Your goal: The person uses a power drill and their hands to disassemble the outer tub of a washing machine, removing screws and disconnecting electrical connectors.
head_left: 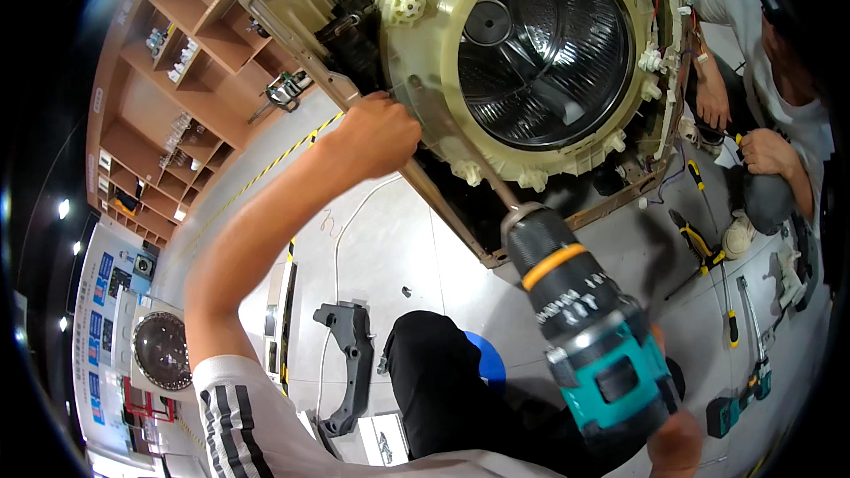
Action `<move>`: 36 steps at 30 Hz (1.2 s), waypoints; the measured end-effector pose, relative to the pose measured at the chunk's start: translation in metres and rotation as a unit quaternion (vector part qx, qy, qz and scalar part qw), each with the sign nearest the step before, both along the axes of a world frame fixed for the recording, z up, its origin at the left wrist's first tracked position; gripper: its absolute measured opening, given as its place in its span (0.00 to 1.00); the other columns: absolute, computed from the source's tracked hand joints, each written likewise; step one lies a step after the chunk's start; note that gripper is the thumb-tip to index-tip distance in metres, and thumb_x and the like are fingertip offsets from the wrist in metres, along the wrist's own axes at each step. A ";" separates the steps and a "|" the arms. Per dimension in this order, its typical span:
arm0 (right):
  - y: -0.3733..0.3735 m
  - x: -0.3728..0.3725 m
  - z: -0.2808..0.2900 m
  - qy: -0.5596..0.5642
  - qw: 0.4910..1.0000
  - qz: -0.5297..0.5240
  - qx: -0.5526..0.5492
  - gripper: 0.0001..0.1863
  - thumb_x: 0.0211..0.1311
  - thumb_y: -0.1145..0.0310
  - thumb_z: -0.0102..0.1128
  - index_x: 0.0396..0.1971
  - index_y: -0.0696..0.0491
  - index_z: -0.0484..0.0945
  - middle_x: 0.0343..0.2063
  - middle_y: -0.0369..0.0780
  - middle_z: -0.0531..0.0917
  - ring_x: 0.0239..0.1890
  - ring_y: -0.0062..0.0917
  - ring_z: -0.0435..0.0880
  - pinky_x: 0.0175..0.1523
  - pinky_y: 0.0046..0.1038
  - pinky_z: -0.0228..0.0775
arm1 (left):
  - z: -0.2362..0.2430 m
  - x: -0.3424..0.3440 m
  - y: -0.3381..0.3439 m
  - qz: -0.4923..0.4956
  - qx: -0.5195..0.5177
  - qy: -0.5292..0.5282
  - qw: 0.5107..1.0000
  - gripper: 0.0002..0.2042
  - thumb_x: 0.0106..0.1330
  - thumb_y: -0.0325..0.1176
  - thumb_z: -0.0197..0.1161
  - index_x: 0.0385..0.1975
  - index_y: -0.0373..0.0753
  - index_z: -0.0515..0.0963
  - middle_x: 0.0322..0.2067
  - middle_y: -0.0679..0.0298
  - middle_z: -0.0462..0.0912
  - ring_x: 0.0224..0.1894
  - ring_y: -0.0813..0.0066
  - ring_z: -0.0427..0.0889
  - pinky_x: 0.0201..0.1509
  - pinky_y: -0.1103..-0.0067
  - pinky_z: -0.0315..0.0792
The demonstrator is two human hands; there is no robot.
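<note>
Left hand (381, 134): curling its fingers by the cabinet's left edge; how tightly, and around what, I cannot tell.
Right hand (677, 444): closing around the teal drill (611, 376) at near right, its fingers mostly hiding behind it.
Drill bit (501, 188): pointing far-left, its tip blurring, perhaps crossing the tub.
Cream tub (423, 46): sitting at the far side, running past the top edge.

The right hand (677, 444) is blurred, partly hidden behind the drill (611, 381) — the cream tub (418, 49) is cut off on top.
</note>
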State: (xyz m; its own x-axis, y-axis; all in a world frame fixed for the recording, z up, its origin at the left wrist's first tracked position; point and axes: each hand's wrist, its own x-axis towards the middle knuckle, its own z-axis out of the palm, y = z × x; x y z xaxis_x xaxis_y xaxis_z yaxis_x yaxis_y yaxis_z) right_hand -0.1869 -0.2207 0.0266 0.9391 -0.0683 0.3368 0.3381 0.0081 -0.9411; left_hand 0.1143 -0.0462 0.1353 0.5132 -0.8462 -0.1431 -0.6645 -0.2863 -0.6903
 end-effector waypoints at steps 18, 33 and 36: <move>-0.014 -0.028 -0.057 0.052 0.990 -0.100 0.087 0.21 0.47 0.78 0.54 0.45 0.65 0.66 0.19 0.35 0.74 0.21 0.17 0.73 0.29 0.19 0.67 | 0.084 0.059 -0.023 0.125 0.206 -0.047 0.969 0.08 0.54 0.39 0.55 0.26 0.49 0.82 0.26 0.61 0.81 0.39 0.64 0.78 0.55 0.62 0.58; -0.017 0.005 -0.059 0.161 0.972 -0.114 0.129 0.22 0.49 0.70 0.56 0.44 0.62 0.63 0.18 0.35 0.69 0.21 0.20 0.71 0.31 0.23 0.66 | 0.065 0.013 -0.031 -0.125 -0.149 -0.016 0.981 0.10 0.55 0.38 0.57 0.20 0.38 0.77 0.21 0.58 0.78 0.28 0.61 0.79 0.32 0.70 0.73; -0.023 0.004 -0.061 0.188 0.969 -0.096 0.130 0.24 0.50 0.70 0.55 0.46 0.62 0.59 0.19 0.35 0.68 0.24 0.21 0.71 0.34 0.24 0.66 | 0.020 0.004 -0.023 -0.243 -0.124 0.033 0.961 0.11 0.50 0.39 0.59 0.13 0.42 0.72 0.16 0.66 0.73 0.22 0.66 0.75 0.26 0.73 0.70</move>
